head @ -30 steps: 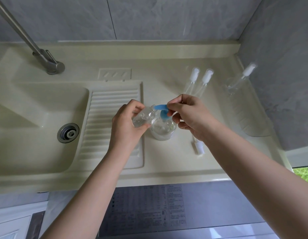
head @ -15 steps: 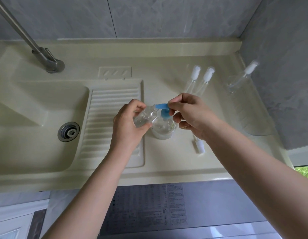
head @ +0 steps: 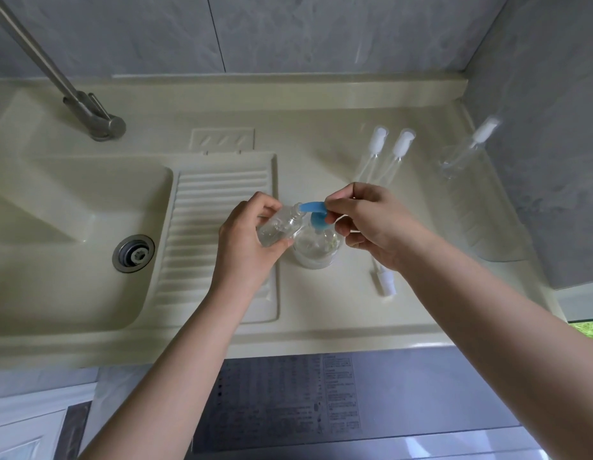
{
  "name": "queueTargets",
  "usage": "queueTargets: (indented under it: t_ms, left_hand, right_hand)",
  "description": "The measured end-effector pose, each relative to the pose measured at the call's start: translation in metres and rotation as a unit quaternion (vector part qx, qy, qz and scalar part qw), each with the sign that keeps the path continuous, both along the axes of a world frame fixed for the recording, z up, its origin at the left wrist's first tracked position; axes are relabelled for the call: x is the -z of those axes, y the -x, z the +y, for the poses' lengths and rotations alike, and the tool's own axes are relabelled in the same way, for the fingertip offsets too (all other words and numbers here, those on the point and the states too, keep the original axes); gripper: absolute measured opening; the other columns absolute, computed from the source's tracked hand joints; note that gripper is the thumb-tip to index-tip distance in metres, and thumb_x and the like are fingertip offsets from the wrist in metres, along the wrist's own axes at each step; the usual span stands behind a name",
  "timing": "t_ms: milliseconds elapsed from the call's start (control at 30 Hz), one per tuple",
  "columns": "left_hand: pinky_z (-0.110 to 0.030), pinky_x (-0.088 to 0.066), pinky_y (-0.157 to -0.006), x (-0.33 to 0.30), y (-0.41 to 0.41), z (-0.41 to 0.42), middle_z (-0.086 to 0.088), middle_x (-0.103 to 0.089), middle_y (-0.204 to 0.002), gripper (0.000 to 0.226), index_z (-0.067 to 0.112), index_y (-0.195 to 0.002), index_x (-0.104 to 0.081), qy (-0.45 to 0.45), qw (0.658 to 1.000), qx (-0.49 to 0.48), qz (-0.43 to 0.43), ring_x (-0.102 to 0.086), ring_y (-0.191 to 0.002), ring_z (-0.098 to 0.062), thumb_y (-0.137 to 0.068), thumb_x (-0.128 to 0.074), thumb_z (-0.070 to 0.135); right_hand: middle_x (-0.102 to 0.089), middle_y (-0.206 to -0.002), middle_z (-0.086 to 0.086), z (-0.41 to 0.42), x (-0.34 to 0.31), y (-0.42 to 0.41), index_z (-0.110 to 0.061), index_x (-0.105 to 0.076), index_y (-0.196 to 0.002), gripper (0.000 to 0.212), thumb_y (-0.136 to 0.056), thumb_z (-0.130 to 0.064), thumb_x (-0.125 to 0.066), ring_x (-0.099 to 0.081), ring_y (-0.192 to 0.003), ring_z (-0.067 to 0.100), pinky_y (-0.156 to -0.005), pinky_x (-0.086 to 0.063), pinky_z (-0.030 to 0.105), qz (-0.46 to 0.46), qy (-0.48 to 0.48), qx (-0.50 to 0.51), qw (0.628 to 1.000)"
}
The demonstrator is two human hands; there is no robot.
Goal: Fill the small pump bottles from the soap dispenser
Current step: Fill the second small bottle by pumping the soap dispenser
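Observation:
A clear soap dispenser [head: 316, 250] with a blue pump head [head: 315, 210] stands on the counter right of the ribbed drainboard. My left hand [head: 245, 244] grips a small clear bottle [head: 281, 225], tilted, its open neck at the blue spout's tip. My right hand [head: 371, 224] has its fingers curled on the back of the blue pump head. Two small pump bottles with white caps [head: 376, 144] [head: 403, 144] stand behind my right hand. A loose white pump top [head: 384, 280] lies on the counter under my right wrist.
The sink basin [head: 72, 244] with its drain [head: 134, 254] lies at the left, a metal faucet [head: 92, 114] behind it. A large clear container [head: 481, 207] with a white-capped pump [head: 486, 129] sits against the right wall. The cream counter's front edge [head: 288, 340] is near me.
Both hands keep their hold on the small bottle and the pump head. The view has shifted slightly; nothing else has visibly moved.

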State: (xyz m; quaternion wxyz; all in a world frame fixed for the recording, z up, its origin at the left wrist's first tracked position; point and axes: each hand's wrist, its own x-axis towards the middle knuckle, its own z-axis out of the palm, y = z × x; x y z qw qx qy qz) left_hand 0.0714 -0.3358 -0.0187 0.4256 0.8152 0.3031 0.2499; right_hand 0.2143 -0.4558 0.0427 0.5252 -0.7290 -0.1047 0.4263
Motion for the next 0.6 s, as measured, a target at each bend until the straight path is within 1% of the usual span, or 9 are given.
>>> queueTargets:
  t_ms: [100,233,433,600]
  left_hand:
    - [-0.042,-0.055,-0.083,0.0009,-0.0011,-0.0006,0.009,-0.067,-0.1,0.045,0.021,-0.098,-0.061,0.003,1.0,-0.002,-0.005,-0.066,-0.092,-0.013,-0.065,-0.087,0.007]
    - [-0.041,-0.055,-0.083,0.0009,-0.0022,-0.0014,0.01,-0.067,-0.099,0.045,0.022,-0.098,-0.061,0.001,1.0,-0.005,-0.007,-0.065,-0.093,-0.011,-0.065,-0.087,0.008]
    - [-0.042,-0.055,-0.084,0.0007,-0.0009,-0.0008,0.011,-0.066,-0.099,0.046,0.024,-0.097,-0.06,0.0,1.0,-0.006,-0.003,-0.065,-0.093,-0.012,-0.065,-0.087,0.008]
    - [-0.041,-0.055,-0.085,-0.0007,-0.0018,-0.0008,0.012,-0.066,-0.099,0.045,0.026,-0.097,-0.059,-0.001,1.0,-0.004,-0.002,-0.065,-0.095,-0.011,-0.066,-0.087,0.009]
  right_hand:
    - [-0.066,-0.063,0.0,0.0003,-0.0014,-0.0022,-0.01,-0.061,-0.087,0.008,-0.093,-0.005,-0.059,-0.045,-0.05,0.013,-0.044,-0.031,0.021,-0.01,-0.005,-0.003,1.0]
    - [-0.064,-0.062,0.0,0.0017,0.0025,-0.0024,-0.01,-0.06,-0.088,0.007,-0.094,-0.006,-0.058,-0.045,-0.051,0.014,-0.045,-0.029,0.024,-0.019,0.0,-0.006,1.0]
    - [-0.064,-0.061,0.001,0.0036,0.0002,-0.0038,-0.01,-0.061,-0.086,0.011,-0.093,-0.003,-0.058,-0.045,-0.05,0.013,-0.043,-0.031,0.02,-0.009,-0.002,-0.004,1.0]
    - [-0.063,-0.062,0.0,0.0023,0.0043,0.0002,-0.009,-0.059,-0.089,0.007,-0.093,-0.005,-0.057,-0.046,-0.051,0.015,-0.045,-0.03,0.024,-0.038,-0.002,-0.007,0.999]
